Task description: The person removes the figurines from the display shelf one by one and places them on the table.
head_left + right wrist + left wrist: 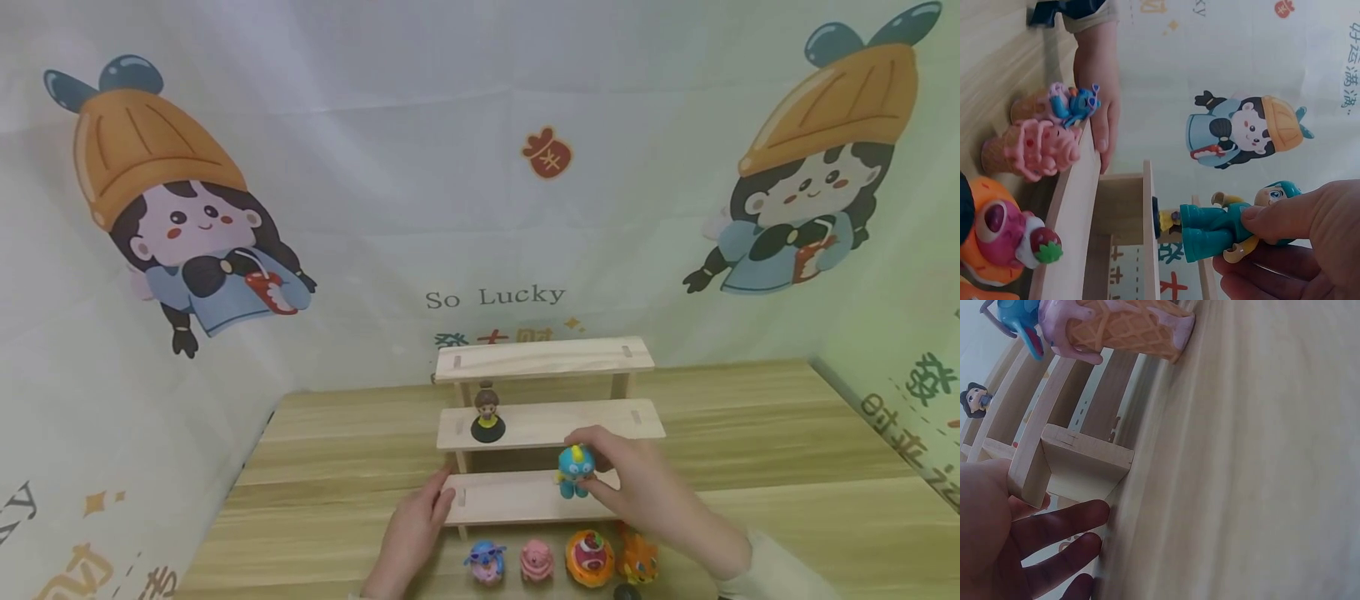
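Observation:
My right hand [645,487] pinches a teal toy figurine [576,472] with a yellow crest between thumb and fingers. Upright, it is held off the wooden tiered shelf [517,504], overlapping the lowest board in the head view; in the right wrist view its feet [1200,250] touch nothing. At that board's left end my left hand [416,529] holds on, thumb side above the board [1029,481] and a fingertip showing beneath it. The other left fingers [1063,522] extend below. A brown-haired figurine [487,414] on a black base stands at the left of the middle board.
In front of the shelf are a blue figurine with sunglasses [486,562] on a cone, a pink figurine [537,562], an orange ring-shaped figurine [590,558] and an orange figurine [640,560]. A printed cloth [375,208] hangs behind the wood-grain table [330,467].

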Demonstrator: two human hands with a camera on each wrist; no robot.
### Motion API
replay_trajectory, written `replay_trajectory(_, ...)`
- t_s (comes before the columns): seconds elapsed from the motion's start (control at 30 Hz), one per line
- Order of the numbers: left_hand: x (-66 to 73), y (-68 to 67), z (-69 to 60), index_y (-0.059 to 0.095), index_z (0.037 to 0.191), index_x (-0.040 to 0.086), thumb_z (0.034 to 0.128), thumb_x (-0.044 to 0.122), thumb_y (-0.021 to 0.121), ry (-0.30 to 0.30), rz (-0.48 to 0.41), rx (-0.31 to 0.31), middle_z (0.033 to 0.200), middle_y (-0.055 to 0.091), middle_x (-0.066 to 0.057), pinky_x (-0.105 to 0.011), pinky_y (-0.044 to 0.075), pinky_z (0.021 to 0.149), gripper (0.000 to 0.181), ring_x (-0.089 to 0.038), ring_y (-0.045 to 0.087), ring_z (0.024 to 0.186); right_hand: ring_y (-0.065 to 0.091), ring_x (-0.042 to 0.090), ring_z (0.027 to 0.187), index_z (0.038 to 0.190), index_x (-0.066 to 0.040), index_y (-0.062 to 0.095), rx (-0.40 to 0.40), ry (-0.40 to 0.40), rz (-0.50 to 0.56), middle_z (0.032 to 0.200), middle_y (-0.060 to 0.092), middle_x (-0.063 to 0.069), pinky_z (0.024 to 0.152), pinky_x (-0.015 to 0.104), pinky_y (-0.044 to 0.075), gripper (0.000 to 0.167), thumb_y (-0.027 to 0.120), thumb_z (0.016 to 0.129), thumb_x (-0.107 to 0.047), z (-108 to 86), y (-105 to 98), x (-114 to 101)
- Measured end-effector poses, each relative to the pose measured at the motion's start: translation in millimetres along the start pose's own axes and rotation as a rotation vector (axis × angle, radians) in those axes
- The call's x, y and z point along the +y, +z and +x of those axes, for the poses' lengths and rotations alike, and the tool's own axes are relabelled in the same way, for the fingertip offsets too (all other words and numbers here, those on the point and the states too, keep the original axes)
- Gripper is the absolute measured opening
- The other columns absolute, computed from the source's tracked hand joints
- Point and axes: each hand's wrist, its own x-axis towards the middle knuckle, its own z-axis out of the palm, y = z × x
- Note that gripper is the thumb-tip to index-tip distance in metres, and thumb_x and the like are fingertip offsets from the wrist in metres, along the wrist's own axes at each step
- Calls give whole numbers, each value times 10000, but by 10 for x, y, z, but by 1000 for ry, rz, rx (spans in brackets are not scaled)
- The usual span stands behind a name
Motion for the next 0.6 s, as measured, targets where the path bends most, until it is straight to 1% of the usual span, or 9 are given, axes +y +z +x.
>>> replay_trajectory(0.17,-8,14,0,548,1328,68,988,290,510,-7,7,5,1168,657,-215,-535,511,871,408,-405,644,1020,644,75,808,1132,-92,589,0,0,-31,976,686,-25,720,259,572,389,751,784,-26,-114,8,-76)
replay_trajectory(0.23,-11,17,-2,547,1328,68,990,293,505,-12,8,2,1172,654,-219,-539,507,875,408,-409,641,1021,633,61,817,1129,-99,591,-17,15,-23,990,678,-31,720,256,570,384,751,787,-34,-164,14,-101)
replay_trajectory(0.33,-10,15,0,548,1327,69,989,290,506,-19,10,4,1167,655,-223,-547,504,877,406,-415,640,1019,646,91,834,1131,-81,586,-43,20,23,1003,672,-12,711,234,571,386,746,785,-20,-226,24,-122)
replay_trajectory(0.47,-2,11,3,548,1330,75,989,286,507,-26,9,7,1169,653,-224,-552,498,885,403,-418,638,1020,660,142,874,1154,-64,563,-89,55,92,1045,654,23,723,195,561,405,734,790,-12,-297,47,-141)
replay_trajectory(0.53,-2,13,1,548,1329,76,988,282,508,-23,7,6,1165,653,-228,-551,499,885,401,-419,640,1015,659,144,901,1158,-75,556,-98,66,92,1062,651,17,748,234,570,410,735,793,-23,-339,73,-149)
replay_trajectory(0.6,-2,16,-1,548,1329,76,989,285,508,-18,4,6,1161,654,-231,-551,499,883,401,-420,641,1009,648,116,926,1162,-112,551,-114,90,69,1073,649,-21,783,275,569,423,746,792,-54,-383,102,-153)
